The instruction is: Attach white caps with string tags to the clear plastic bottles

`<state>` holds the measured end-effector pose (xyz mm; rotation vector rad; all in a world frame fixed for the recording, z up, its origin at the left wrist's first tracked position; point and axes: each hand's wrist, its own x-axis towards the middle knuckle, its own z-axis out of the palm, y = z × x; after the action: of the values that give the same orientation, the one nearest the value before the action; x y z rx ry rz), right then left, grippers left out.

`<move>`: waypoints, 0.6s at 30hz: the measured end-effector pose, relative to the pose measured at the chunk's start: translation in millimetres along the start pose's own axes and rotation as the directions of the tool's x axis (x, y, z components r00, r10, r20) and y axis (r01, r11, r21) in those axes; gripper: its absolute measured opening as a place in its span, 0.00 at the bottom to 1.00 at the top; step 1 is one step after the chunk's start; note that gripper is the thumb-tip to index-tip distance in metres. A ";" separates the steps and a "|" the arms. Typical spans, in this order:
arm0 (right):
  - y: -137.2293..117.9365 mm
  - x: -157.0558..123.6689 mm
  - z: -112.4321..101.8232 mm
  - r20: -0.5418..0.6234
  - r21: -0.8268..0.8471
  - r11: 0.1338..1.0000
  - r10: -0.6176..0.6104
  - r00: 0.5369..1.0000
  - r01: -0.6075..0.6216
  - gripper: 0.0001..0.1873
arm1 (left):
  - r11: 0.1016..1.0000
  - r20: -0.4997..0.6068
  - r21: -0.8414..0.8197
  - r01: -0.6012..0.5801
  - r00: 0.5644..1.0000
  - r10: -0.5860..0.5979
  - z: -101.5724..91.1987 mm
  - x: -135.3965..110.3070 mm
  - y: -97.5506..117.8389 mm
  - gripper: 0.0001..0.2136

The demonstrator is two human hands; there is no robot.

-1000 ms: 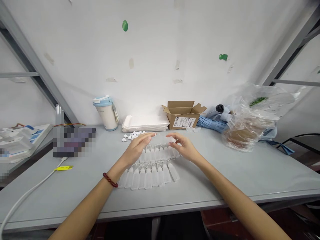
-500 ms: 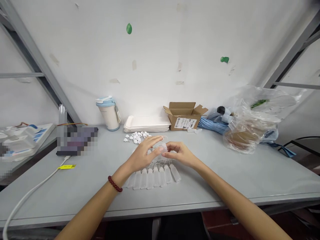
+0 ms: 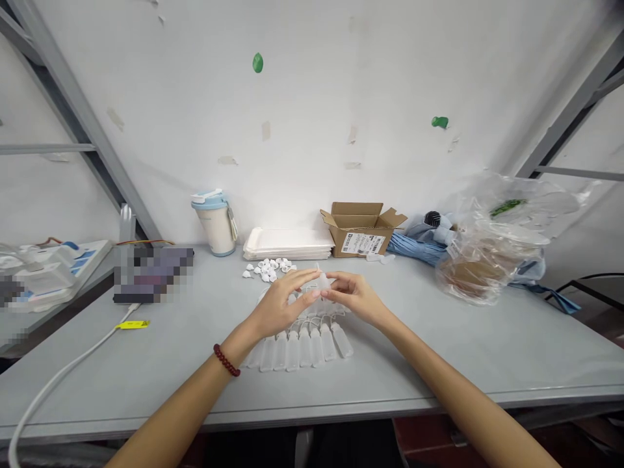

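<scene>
Between my two hands is a small translucent plastic bottle [image 3: 324,282], a thin white tip standing up at its top. My left hand [image 3: 283,300] pinches it from the left with thumb and fingers. From the right, the fingertips of my right hand [image 3: 355,298] close on it too. Just below the hands lies a row of similar translucent bottles [image 3: 292,351], side by side, with thin white loops at their necks. More clear plastic pieces [image 3: 336,307] lie behind that row, partly covered by my hands. A pile of small white caps [image 3: 268,268] sits beyond my left hand.
A stack of white trays [image 3: 287,244] and an open cardboard box [image 3: 361,231] stand against the wall. At left are a tumbler [image 3: 214,224], a pixelated dark object [image 3: 156,276] and a white cable [image 3: 63,369]. A blue umbrella [image 3: 419,247] and clear plastic bag [image 3: 475,276] lie right.
The bottle in my hands has turned more upright, its tip now pointing up. My right fingers have drawn closer to my left thumb. The view has shifted slightly.
</scene>
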<state>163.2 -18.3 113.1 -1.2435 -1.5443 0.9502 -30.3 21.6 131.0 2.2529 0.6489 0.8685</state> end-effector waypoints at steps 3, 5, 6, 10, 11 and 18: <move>-2.5 -0.7 -1.2 -0.003 0.003 1.000 0.018 1.000 -0.018 0.28 | 1.000 0.005 -0.024 0.009 1.000 -0.009 1.1 0.4 0.2 0.17; -4.6 -1.2 -2.0 0.019 -0.006 1.000 0.025 0.999 -0.025 0.29 | 0.999 0.014 -0.044 0.020 1.000 -0.019 1.6 0.9 0.3 0.18; -5.4 -1.5 -2.4 0.032 -0.007 1.000 0.029 0.999 -0.029 0.29 | 0.998 0.019 -0.054 0.026 1.000 -0.025 1.9 1.2 0.3 0.18; -5.6 -1.9 -3.4 0.039 0.000 1.000 0.018 0.999 -0.018 0.28 | 0.995 0.038 -0.084 0.046 0.998 -0.043 2.0 2.2 0.5 0.17; -5.4 -1.9 -3.6 0.034 0.001 1.000 0.010 0.999 -0.010 0.28 | 0.995 0.038 -0.088 0.049 0.998 -0.046 1.9 2.4 0.6 0.17; -6.6 -2.3 -5.7 0.015 -0.025 0.999 -0.024 1.000 0.025 0.22 | 0.996 0.019 -0.082 0.037 0.999 -0.035 1.7 3.0 0.0 0.16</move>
<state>167.0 -21.7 120.5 -1.2352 -1.5841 0.9282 -27.0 22.9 131.2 2.1667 0.6325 0.8412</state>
